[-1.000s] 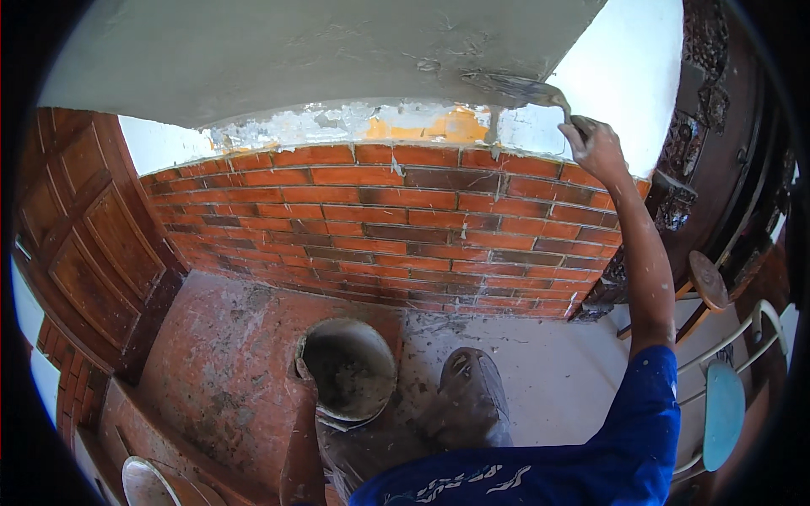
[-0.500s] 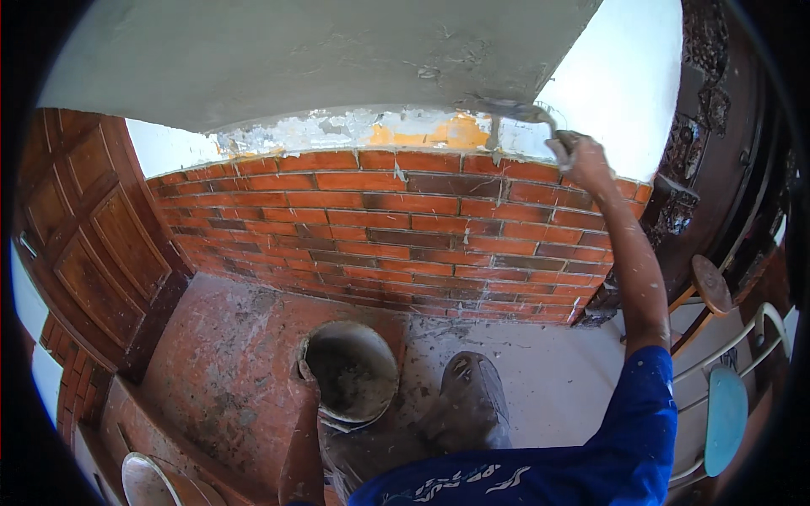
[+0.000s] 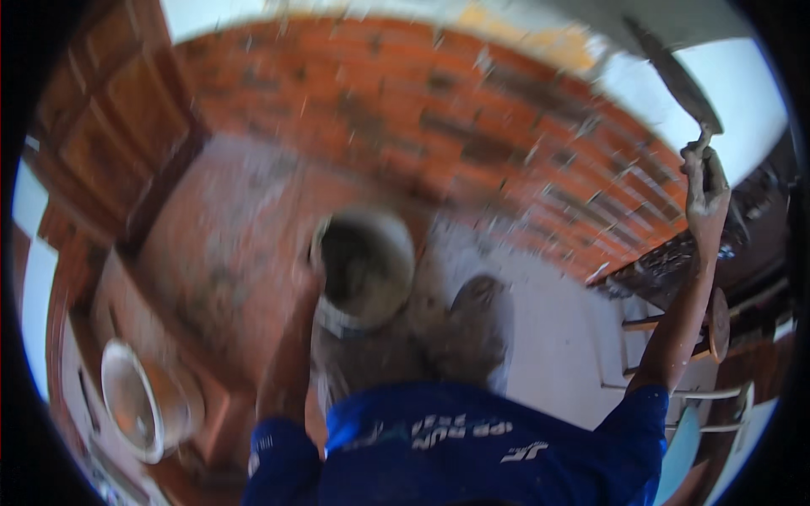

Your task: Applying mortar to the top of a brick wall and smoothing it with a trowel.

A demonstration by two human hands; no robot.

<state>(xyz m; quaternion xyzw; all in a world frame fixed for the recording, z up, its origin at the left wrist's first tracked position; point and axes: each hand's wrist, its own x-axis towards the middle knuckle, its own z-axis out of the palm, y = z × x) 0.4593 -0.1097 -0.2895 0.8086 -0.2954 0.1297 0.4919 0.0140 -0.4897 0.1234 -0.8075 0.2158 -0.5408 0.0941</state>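
My right hand [image 3: 707, 181], at the far right, is closed round the handle of a trowel [image 3: 679, 83]. Its long, mortar-smeared blade points up and left across the top of the wall, close to the grey plaster [image 3: 717, 18]. Low in the middle, a bucket [image 3: 395, 240] with grey mortar [image 3: 348, 263] inside stands tilted by my legs. My left hand [image 3: 315, 268] grips its left rim, though motion blurs the fingers. Below the plaster, the red brick facing [image 3: 380, 110] covers the lower wall.
A wooden panelled door [image 3: 110, 152] is at the left. A second, pale-rimmed bucket [image 3: 173, 405] sits on a lower level at the lower left, past a step edge [image 3: 173, 333]. On the right are a wooden stool [image 3: 718, 325] and a metal-framed chair [image 3: 679, 460].
My right hand and the trowel have come away from the plaster to the right, the blade now angled upward. The view has tilted down and turned. My left hand stays at the bucket.
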